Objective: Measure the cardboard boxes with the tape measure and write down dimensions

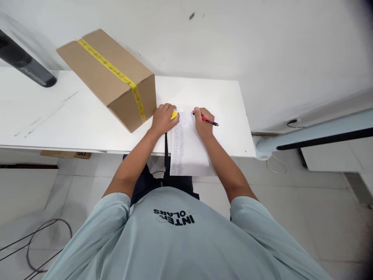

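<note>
On the white table lies a sheet of paper, its lower end hanging over the front edge. Columns of small blue handwriting run down its left side. My right hand is closed around a red and black pen, with the pen's tip near the top of the sheet. My left hand rests by the paper's upper left corner, fingers curled over a small yellow object, which looks like a tape measure, mostly hidden. A black strap hangs below that hand over the table edge.
A cardboard box with yellow printed tape stands left of my left hand. The white table meets a wall behind. A dark cylinder is at far left, a pale blue post at right. Cables lie on the tiled floor.
</note>
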